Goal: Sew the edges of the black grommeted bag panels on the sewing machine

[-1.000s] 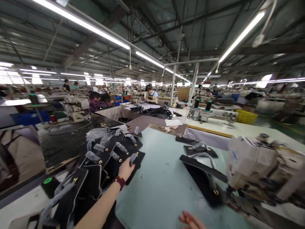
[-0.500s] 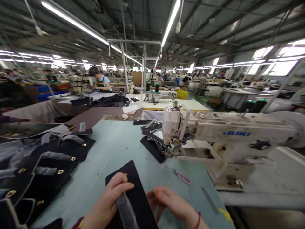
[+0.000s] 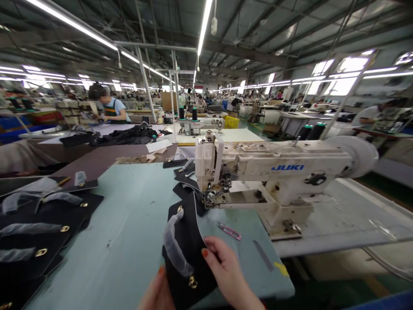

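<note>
A black bag panel (image 3: 190, 232) tilts up in front of me, with a plastic-wrapped handle (image 3: 173, 247) held by gold-coloured metal fittings. My right hand (image 3: 226, 268) pinches its right edge between thumb and fingers. On the opposite side, low down, my left hand (image 3: 157, 292) grips the lower left edge; most of its fingers are hidden. Behind the panel's upper corner stands a white JUKI sewing machine (image 3: 271, 168), with more black panels (image 3: 183, 174) lying beside its needle end.
Pink thread snips (image 3: 229, 231) and a flat grey blade (image 3: 263, 255) lie on the green tabletop (image 3: 129, 224). Black panels with wrapped handles (image 3: 48, 219) are piled at left. A yellow scrap (image 3: 282, 269) marks the right corner. Another person (image 3: 112, 107) works farther back.
The panel has moved up towards the machine and turned, showing its handle and fittings. My right hand has closed on its edge; my left has shifted from the handle to the lower left edge.
</note>
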`<state>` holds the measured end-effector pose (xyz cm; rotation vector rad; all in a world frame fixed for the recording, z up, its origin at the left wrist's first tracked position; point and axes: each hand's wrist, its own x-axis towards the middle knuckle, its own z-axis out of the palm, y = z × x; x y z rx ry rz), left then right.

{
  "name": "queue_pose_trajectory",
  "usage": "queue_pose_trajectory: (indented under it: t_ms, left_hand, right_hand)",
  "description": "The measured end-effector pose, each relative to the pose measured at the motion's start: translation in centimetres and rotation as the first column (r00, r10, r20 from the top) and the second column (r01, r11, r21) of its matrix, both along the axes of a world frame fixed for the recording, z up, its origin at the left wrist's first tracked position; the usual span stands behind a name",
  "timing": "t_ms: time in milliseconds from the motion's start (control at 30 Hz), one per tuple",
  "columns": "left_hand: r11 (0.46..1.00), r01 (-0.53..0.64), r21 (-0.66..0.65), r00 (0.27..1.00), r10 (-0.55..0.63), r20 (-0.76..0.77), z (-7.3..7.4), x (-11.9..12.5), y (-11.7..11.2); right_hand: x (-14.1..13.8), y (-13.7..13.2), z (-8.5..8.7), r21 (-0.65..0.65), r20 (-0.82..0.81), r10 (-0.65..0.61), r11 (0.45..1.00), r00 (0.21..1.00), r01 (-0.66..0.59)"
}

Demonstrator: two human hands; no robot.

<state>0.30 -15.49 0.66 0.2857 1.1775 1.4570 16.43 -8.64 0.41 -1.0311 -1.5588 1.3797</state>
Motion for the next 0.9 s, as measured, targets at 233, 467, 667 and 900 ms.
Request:
queue_pose_trajectory:
  t_ms: [233,467,667,900]
  left_hand:
    - [0.972,-0.154,-0.177,0.980,0.173,0.097,2.9,1.5,1.5]
    - [0.965,-0.227,-0.135,0.970,0.236,0.056,3.0,1.3,2.5]
    - [0.957,-0.277,-0.083,0.961,0.278,0.006,2.2,0.3,2.4]
    - [0.993,-0.032,-0.116,0.994,0.044,0.102,1.3,-0.4,1.4]
  right_hand:
    - [0.2,0.0,-0.4,0.018,0.024,0.047,0.999,0.999,-0.047]
    - [1.9,0.3,-2.7,0.140,0.360,-0.005,0.989,0.933,-0.049]
    - [1.7,0.7,-0.8,0.106,0.282,0.017,0.993,0.959,-0.049]
    - [-1.9,3.8,3.5,-0.302,-0.116,0.182,0.930,0.976,-0.209]
